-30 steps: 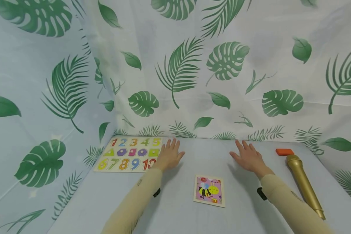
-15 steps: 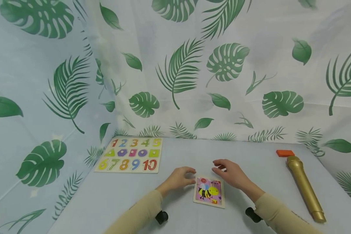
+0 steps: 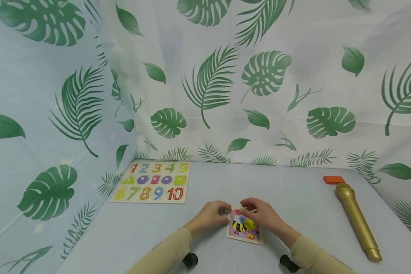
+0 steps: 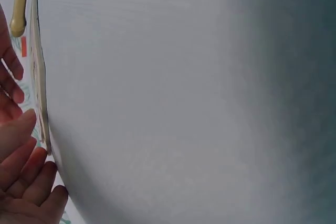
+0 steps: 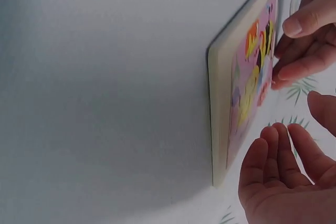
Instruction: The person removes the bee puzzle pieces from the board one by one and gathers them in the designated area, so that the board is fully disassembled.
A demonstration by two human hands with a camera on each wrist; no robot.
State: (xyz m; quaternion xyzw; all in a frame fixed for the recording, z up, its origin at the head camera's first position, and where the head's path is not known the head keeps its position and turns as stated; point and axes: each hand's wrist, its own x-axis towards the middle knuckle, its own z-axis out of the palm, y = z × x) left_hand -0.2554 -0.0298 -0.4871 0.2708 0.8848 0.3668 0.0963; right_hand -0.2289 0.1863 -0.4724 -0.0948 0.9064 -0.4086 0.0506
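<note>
A small square wooden bee puzzle [image 3: 240, 230] with a pink picture lies flat on the table in front of the person. The left hand [image 3: 208, 217] is at its left edge, fingers loosely bent and thumb apart from them. Over the puzzle's upper right corner is the right hand [image 3: 266, 217], which hides part of the picture. In the right wrist view, the right hand's fingers [image 5: 254, 167] are curved beside the puzzle [image 5: 253, 72] with nothing between them and the thumb. The left wrist view shows the left hand [image 4: 27, 178] close to one end of the board.
A number and shape puzzle board [image 3: 150, 182] lies at the back left. On the right, a gold microphone [image 3: 359, 222] lies near an orange block [image 3: 333, 180]. Leaf-patterned cloth [image 3: 209, 83] hangs behind the table and along its left side.
Both hands have come back from the far part of the table and inward to the bee puzzle. Their spread fingers have become loosely bent. The puzzle stays in about the same place.
</note>
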